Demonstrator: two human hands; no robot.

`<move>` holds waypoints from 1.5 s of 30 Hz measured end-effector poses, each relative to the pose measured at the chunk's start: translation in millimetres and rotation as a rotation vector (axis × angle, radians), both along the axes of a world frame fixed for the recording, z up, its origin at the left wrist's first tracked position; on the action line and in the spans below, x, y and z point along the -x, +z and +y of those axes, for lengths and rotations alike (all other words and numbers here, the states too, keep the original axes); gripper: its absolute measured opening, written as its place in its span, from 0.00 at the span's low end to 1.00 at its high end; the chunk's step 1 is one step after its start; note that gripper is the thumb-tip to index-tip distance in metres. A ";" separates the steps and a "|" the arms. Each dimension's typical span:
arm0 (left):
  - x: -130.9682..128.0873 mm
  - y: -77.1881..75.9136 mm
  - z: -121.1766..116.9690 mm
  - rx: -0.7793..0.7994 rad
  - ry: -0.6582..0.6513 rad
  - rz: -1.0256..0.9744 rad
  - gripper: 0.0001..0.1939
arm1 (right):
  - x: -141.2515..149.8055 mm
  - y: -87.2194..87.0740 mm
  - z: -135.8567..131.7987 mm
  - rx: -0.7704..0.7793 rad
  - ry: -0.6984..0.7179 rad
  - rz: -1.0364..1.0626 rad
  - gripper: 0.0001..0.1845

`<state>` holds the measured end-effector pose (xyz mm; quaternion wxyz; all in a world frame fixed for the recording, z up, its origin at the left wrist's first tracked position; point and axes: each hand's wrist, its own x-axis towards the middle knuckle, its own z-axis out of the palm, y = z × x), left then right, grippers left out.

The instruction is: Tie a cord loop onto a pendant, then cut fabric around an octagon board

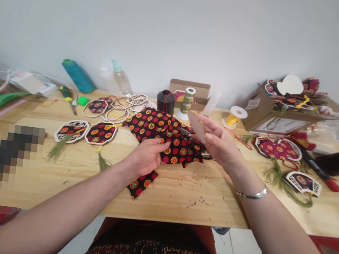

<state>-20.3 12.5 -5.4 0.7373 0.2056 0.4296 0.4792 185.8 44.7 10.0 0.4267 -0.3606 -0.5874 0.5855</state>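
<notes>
My left hand (147, 154) is closed at the edge of a black cloth (150, 122) printed with red dots and yellow-orange flowers, and it seems to pinch that cloth. A narrow strip of the cloth (141, 185) hangs below my fingers onto the table. Raised above the cloth, my right hand (217, 140) grips a thin brown cardboard piece (196, 127) with a rounded edge, tilted on its side. A pair of scissors (185, 132) lies on the cloth under the cardboard, its handles partly hidden by my right hand.
Thread spools (187, 102) and a box of ornaments (270, 114) line the wall side. Tasselled ornaments (100, 133) lie left, others (303, 184) right. Screwdriver-like snips (68, 96) and a spray bottle (120, 77) stand back left. Dark scraps (195, 202) dot the table's front.
</notes>
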 end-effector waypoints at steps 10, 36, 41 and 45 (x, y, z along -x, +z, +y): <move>6.1 6.8 1.7 -0.018 -0.079 -0.072 0.14 | -5.0 -0.9 7.7 -0.031 -0.145 0.017 0.36; 12.4 7.8 0.3 -0.041 -0.078 -0.056 0.43 | -3.3 -0.2 8.4 0.101 -0.198 0.312 0.26; 12.1 5.8 0.8 0.007 -0.019 -0.067 0.41 | -2.7 -1.0 8.6 0.111 -0.203 0.308 0.27; 11.7 5.5 1.6 -0.022 -0.020 -0.134 0.36 | -0.3 0.0 7.3 0.114 -0.212 0.296 0.29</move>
